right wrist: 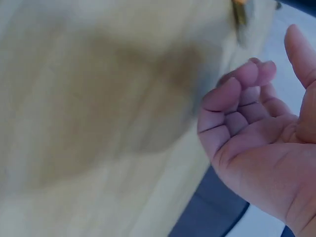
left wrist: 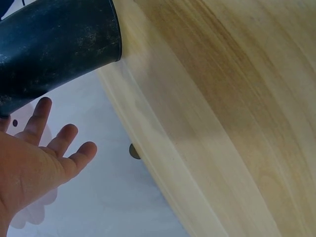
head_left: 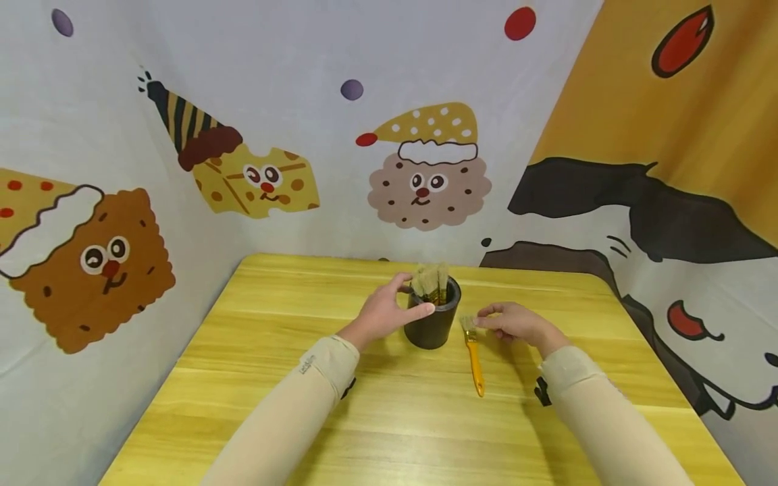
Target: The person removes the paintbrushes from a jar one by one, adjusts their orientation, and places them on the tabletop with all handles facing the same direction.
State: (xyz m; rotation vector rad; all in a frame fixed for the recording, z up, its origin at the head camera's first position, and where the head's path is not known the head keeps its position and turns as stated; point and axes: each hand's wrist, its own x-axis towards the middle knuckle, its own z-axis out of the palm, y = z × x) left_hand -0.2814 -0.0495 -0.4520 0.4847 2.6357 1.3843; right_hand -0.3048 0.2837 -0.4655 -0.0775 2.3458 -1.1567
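Observation:
A black cup (head_left: 430,327) stands upright on the table, with several bristle brushes (head_left: 430,282) in it, bristles up. My left hand (head_left: 389,310) holds the cup at its rim, thumb across the front and fingers at its left side. In the left wrist view the cup (left wrist: 59,49) lies beside the spread fingers of that hand (left wrist: 34,158). To the right of the cup, a paintbrush (head_left: 473,358) with a yellow handle lies on the table, bristles away from me. My right hand (head_left: 513,322) is beside its bristles, fingers loosely bent, thumb apart in the right wrist view, holding nothing.
Beneath everything is a wooden table (head_left: 255,351) with a rounded far edge. Behind and beside it hangs a white and yellow cloth (head_left: 328,40) printed with cartoon figures.

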